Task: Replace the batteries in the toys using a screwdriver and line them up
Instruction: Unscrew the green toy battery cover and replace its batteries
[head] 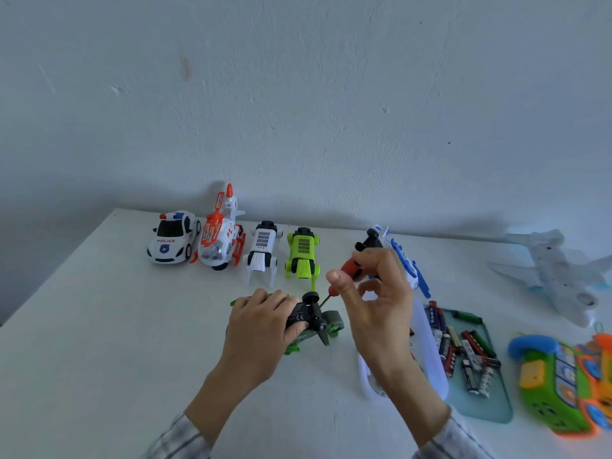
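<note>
My left hand (261, 321) grips an upturned green and grey toy vehicle (318, 323) at the table's middle, its black underside and wheels facing up. My right hand (377, 293) pinches a screwdriver (351, 268) with a red and black handle; its thin shaft slants down to the toy's underside. Along the back stand a police car (172, 238), an orange and white helicopter (220, 236), a white robot toy (262, 251) and a lime green robot toy (303, 255). Several batteries (463, 349) lie on a teal tray (486, 405) to the right.
A blue and white toy plane (405, 260) lies behind my right hand, and a white handled toy (427, 352) lies under my wrist. A pale plane (559, 276) and a green-orange toy phone (559, 382) sit at the far right. The wall stands close behind the table.
</note>
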Tool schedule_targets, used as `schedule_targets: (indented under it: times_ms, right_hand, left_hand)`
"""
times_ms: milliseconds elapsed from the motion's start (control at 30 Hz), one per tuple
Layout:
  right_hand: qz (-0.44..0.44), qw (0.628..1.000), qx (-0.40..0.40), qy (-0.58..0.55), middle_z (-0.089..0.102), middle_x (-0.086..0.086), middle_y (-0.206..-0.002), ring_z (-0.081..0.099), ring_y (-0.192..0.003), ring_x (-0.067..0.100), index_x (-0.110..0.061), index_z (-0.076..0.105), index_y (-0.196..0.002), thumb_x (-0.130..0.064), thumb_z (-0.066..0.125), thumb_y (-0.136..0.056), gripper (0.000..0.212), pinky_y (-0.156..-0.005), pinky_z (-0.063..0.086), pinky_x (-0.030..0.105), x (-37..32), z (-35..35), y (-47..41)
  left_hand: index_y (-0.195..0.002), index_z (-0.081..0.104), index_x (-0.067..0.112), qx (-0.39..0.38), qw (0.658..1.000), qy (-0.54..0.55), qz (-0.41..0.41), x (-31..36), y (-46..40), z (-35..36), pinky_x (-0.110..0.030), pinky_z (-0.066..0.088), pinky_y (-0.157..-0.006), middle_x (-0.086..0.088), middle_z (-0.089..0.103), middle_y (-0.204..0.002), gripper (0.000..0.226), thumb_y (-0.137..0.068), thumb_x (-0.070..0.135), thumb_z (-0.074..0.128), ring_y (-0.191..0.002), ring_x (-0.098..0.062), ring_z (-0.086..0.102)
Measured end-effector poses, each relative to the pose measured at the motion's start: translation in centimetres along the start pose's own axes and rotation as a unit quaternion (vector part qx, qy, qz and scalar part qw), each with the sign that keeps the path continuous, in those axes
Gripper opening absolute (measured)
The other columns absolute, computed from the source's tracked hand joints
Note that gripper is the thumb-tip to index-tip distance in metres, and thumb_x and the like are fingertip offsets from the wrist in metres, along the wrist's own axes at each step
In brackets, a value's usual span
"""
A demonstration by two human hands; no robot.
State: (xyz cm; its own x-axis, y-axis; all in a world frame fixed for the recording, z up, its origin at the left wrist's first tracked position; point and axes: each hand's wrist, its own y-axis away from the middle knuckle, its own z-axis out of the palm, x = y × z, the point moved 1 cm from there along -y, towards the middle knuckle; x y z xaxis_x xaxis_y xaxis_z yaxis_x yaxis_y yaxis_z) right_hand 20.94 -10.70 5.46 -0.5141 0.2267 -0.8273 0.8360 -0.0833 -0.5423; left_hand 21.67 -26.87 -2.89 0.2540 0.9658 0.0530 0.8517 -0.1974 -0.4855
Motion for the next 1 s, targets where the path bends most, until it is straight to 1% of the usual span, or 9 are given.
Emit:
schedule_targets:
  times_ms: [133, 233, 367, 433, 500, 633, 767, 900, 1000]
  right_hand:
    - [0.003, 0.999, 0.027, -0.021, 0.058, 0.01, -0.078, 0.062, -0.06, 0.027, -0.028, 0.054, -0.083, -0.019, 0.075, -0.08, 0.022, -0.058, 0.045, 0.013, 0.3, -0.7, 0.1]
    - [0.006, 1.0, 0.008, -0.002, 0.061, 0.0, -0.079, 0.062, -0.061, 0.02, -0.024, 0.057, -0.094, -0.016, 0.061, -0.088, 0.011, -0.057, 0.046, 0.015, 0.6, -1.2, 0.0]
    - [-0.008, 1.0, -0.014, 0.009, 0.062, -0.003, -0.077, 0.062, -0.065, 0.017, -0.028, 0.058, -0.094, -0.024, 0.061, -0.089, 0.007, -0.062, 0.049, 0.023, 0.8, -2.1, -0.2]
    - [-0.004, 0.999, -0.024, 0.022, 0.061, -0.007, -0.076, 0.058, -0.063, 0.014, -0.033, 0.055, -0.096, -0.034, 0.069, -0.084, 0.019, -0.057, 0.045, 0.024, 1.0, -2.4, -0.1]
    - [0.018, 0.999, -0.039, 0.009, 0.057, -0.011, -0.073, 0.046, -0.051, 0.01, -0.039, 0.048, -0.099, -0.026, 0.071, -0.082, 0.031, -0.048, 0.04, 0.025, 1.5, -2.5, 0.1]
    - [0.051, 0.997, -0.048, 0.024, 0.048, -0.001, -0.07, 0.046, -0.052, 0.023, -0.053, 0.037, -0.102, -0.012, 0.064, -0.089, 0.05, -0.049, 0.042, 0.042, 2.8, -2.7, -0.2]
    - [0.083, 0.996, -0.011, 0.014, 0.052, 0.015, -0.082, 0.056, -0.07, 0.039, -0.05, 0.038, -0.101, -0.014, 0.059, -0.092, 0.043, -0.06, 0.048, 0.041, 3.5, -3.0, -0.6]
    - [0.063, 0.998, 0.019, 0.014, 0.052, 0.011, -0.083, 0.056, -0.069, 0.039, -0.055, 0.037, -0.101, -0.013, 0.057, -0.093, 0.046, -0.061, 0.048, 0.038, 3.0, -2.8, -0.4]
    - [0.036, 0.999, 0.009, 0.03, 0.049, 0.005, -0.073, 0.054, -0.06, 0.03, -0.047, 0.038, -0.105, -0.01, 0.057, -0.093, 0.044, -0.056, 0.045, 0.035, 2.5, -2.5, -0.2]
  left_hand:
    - [-0.094, 0.069, 0.023, 0.012, 1.0, -0.002, 0.005, 0.7, 0.1, 0.0, -0.034, 0.045, -0.06, 0.01, 0.065, -0.084, 0.031, -0.073, 0.045, 0.076, -0.072, -0.02, 0.057]
    - [-0.094, 0.069, 0.023, 0.009, 1.0, -0.001, 0.018, 2.2, -0.1, 0.1, -0.033, 0.045, -0.061, 0.01, 0.064, -0.084, 0.03, -0.08, 0.048, 0.063, -0.072, -0.019, 0.056]
    - [-0.093, 0.069, 0.024, -0.001, 1.0, 0.002, 0.008, 2.7, -0.7, 0.4, -0.031, 0.043, -0.059, 0.011, 0.064, -0.082, 0.03, -0.074, 0.045, 0.076, -0.071, -0.018, 0.056]
    - [-0.093, 0.069, 0.024, 0.001, 1.0, -0.001, 0.006, 2.5, -0.9, 0.6, -0.031, 0.042, -0.058, 0.011, 0.064, -0.081, 0.03, -0.073, 0.046, 0.077, -0.07, -0.018, 0.057]
    - [-0.093, 0.069, 0.024, 0.004, 1.0, 0.001, 0.011, 2.4, -0.9, 0.7, -0.031, 0.043, -0.057, 0.011, 0.064, -0.081, 0.031, -0.073, 0.046, 0.076, -0.069, -0.018, 0.056]
    - [-0.095, 0.068, 0.026, 0.006, 1.0, -0.004, 0.01, 2.6, -0.8, 0.6, -0.03, 0.043, -0.059, 0.013, 0.062, -0.083, 0.039, -0.081, 0.051, 0.042, -0.07, -0.016, 0.056]
    - [-0.097, 0.068, 0.024, -0.001, 1.0, -0.006, 0.01, 2.8, -0.4, 0.7, -0.032, 0.046, -0.061, 0.011, 0.063, -0.085, 0.042, -0.083, 0.051, 0.04, -0.072, -0.017, 0.056]
    - [-0.098, 0.068, 0.023, -0.002, 1.0, -0.003, 0.009, 2.8, -0.4, 0.7, -0.033, 0.046, -0.061, 0.01, 0.064, -0.086, 0.042, -0.084, 0.051, 0.04, -0.072, -0.018, 0.056]
    - [-0.097, 0.069, 0.022, -0.002, 1.0, -0.005, 0.008, 2.8, -0.4, 0.6, -0.033, 0.046, -0.061, 0.009, 0.064, -0.086, 0.043, -0.083, 0.05, 0.04, -0.071, -0.018, 0.057]
